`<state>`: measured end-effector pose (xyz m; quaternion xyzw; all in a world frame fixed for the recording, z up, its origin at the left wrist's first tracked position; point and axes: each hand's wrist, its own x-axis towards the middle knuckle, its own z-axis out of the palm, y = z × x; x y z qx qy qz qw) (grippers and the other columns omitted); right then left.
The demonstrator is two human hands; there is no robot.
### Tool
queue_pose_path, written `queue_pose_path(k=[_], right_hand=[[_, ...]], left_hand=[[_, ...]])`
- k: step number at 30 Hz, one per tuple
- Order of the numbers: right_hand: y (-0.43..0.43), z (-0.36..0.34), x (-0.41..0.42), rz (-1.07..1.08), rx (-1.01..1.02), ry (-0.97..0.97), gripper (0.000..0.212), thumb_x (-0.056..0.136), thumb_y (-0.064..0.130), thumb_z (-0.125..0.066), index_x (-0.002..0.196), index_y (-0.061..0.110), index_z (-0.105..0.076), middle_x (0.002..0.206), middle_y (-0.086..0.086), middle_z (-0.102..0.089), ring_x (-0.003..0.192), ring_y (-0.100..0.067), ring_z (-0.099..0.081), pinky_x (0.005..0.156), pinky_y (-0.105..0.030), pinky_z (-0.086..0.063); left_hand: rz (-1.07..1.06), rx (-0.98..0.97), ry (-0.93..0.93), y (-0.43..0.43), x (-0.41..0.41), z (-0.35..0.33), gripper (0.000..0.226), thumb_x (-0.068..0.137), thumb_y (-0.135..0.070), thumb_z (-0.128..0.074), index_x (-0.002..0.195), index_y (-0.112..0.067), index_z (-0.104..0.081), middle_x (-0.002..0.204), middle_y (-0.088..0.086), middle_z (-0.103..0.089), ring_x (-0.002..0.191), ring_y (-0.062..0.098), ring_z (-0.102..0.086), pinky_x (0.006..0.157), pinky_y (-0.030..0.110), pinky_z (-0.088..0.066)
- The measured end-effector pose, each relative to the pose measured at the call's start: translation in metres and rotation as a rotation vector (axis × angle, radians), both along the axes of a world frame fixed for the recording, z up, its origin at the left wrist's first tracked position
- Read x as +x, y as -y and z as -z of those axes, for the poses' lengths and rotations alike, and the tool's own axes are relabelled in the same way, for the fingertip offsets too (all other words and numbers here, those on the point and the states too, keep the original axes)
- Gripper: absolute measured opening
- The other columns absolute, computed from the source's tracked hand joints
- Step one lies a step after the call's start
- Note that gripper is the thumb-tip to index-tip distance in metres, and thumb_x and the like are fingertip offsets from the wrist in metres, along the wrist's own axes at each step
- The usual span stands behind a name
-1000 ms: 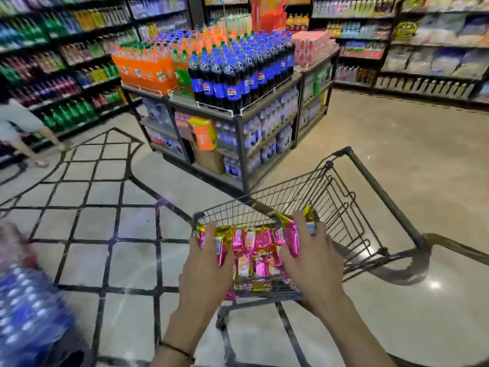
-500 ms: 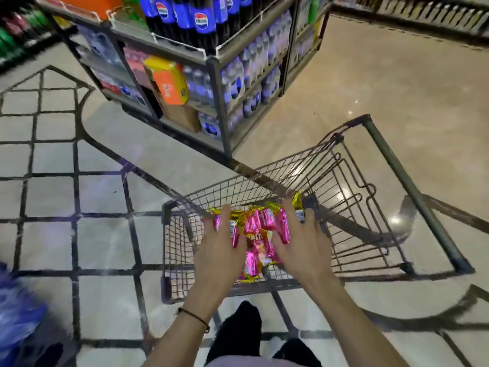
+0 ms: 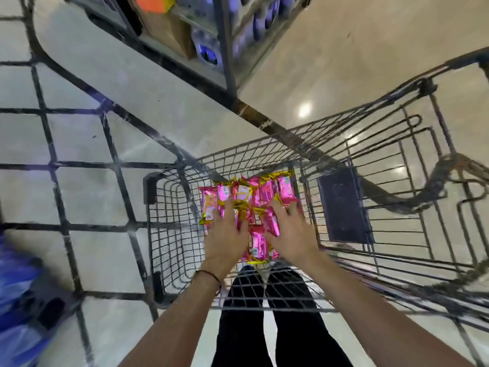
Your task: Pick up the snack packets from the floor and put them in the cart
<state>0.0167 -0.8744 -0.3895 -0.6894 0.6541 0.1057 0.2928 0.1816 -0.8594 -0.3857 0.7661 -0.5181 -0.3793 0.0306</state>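
Left hand [image 3: 225, 234] and right hand [image 3: 292, 233] spread flat on snack packets [image 3: 258, 241] in cart [image 3: 169, 234]. Likely light, slippery foil; grip by crimped ends.

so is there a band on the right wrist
No, the thin dark band sits on the left wrist, below the left hand; the right wrist is bare.

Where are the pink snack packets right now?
In the head view, the packets lie inside the cart, under the left hand and right hand.

Bright overhead lighting. Specular glare spots on the polished floor [image 3: 304, 110] beyond the hands. Motion blur softens the shelving [image 3: 201, 35] and the frame edges; wide-angle distortion bends the floor lines.
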Motion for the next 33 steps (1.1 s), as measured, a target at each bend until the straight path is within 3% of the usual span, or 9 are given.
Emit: queue_pose_path(k=[4, 7, 11, 14, 16, 19, 26, 33], right_hand=[[0.017, 0.066, -0.002, -0.012, 0.089, -0.038, 0.081, 0.091, 0.048, -0.066, 0.154, 0.033, -0.018, 0.150, -0.018, -0.039, 0.124, -0.039, -0.055, 0.089, -0.048, -0.055], [0.026, 0.114, 0.000, 0.042, 0.128, -0.053, 0.077, 0.092, 0.047, -0.067, 0.153, 0.033, -0.021, 0.145, -0.016, -0.042, 0.119, -0.038, -0.057, 0.089, -0.048, -0.056], [0.031, 0.175, 0.015, 0.127, 0.152, -0.081, 0.076, 0.092, 0.049, -0.064, 0.150, 0.030, -0.018, 0.148, -0.020, -0.039, 0.124, -0.039, -0.054, 0.087, -0.049, -0.057], [0.026, 0.208, 0.023, 0.158, 0.139, -0.098, 0.078, 0.093, 0.052, -0.061, 0.151, 0.028, -0.013, 0.152, -0.022, -0.034, 0.127, -0.039, -0.052, 0.088, -0.050, -0.057], [0.023, 0.221, 0.025, 0.169, 0.124, -0.095, 0.076, 0.093, 0.049, -0.061, 0.150, 0.028, -0.015, 0.150, -0.020, -0.034, 0.127, -0.039, -0.050, 0.091, -0.051, -0.054], [0.019, 0.228, 0.024, 0.165, 0.098, -0.090, 0.075, 0.093, 0.047, -0.062, 0.150, 0.027, -0.017, 0.144, -0.018, -0.036, 0.124, -0.038, -0.050, 0.089, -0.053, -0.055], [0.018, 0.226, 0.024, 0.142, 0.101, -0.098, 0.089, 0.093, 0.055, -0.059, 0.156, 0.031, -0.002, 0.144, -0.017, -0.033, 0.124, -0.038, -0.051, 0.083, -0.048, -0.058], [0.017, 0.183, 0.012, 0.095, 0.092, -0.105, 0.083, 0.093, 0.056, -0.056, 0.157, 0.029, -0.010, 0.145, -0.015, -0.036, 0.124, -0.038, -0.049, 0.089, -0.050, -0.055]], left_hand=[[-0.027, 0.100, 0.064, 0.016, 0.013, 0.067, 0.072, 0.101, -0.042, -0.050, 0.161, -0.031, -0.011, 0.163, 0.021, -0.019, 0.119, 0.041, -0.058, 0.076, 0.040, -0.047], [-0.051, 0.148, 0.099, 0.023, 0.020, 0.111, 0.075, 0.102, -0.042, -0.050, 0.162, -0.029, -0.009, 0.165, 0.022, -0.016, 0.128, 0.041, -0.053, 0.077, 0.041, -0.047], [-0.047, 0.154, 0.164, 0.023, 0.030, 0.163, 0.073, 0.101, -0.041, -0.052, 0.160, -0.027, -0.013, 0.160, 0.024, -0.025, 0.113, 0.042, -0.061, 0.068, 0.036, -0.044], [-0.056, 0.108, 0.155, 0.014, 0.034, 0.189, 0.076, 0.096, -0.040, -0.057, 0.160, -0.025, -0.018, 0.149, 0.026, -0.035, 0.113, 0.047, -0.057, 0.081, 0.046, -0.051], [-0.078, 0.098, 0.152, 0.008, 0.033, 0.198, 0.076, 0.096, -0.040, -0.056, 0.160, -0.028, -0.016, 0.154, 0.029, -0.030, 0.127, 0.049, -0.048, 0.096, 0.054, -0.049], [-0.104, 0.070, 0.168, 0.002, 0.028, 0.203, 0.076, 0.098, -0.039, -0.054, 0.161, -0.032, -0.013, 0.159, 0.028, -0.022, 0.137, 0.047, -0.038, 0.102, 0.056, -0.046], [-0.096, 0.034, 0.165, 0.004, 0.024, 0.203, 0.078, 0.096, -0.035, -0.057, 0.159, -0.040, -0.012, 0.153, 0.023, -0.026, 0.125, 0.046, -0.045, 0.086, 0.056, -0.054], [-0.114, 0.084, 0.183, 0.001, 0.027, 0.178, 0.083, 0.090, -0.039, -0.062, 0.157, -0.041, -0.012, 0.150, 0.019, -0.028, 0.116, 0.047, -0.049, 0.086, 0.056, -0.053]])
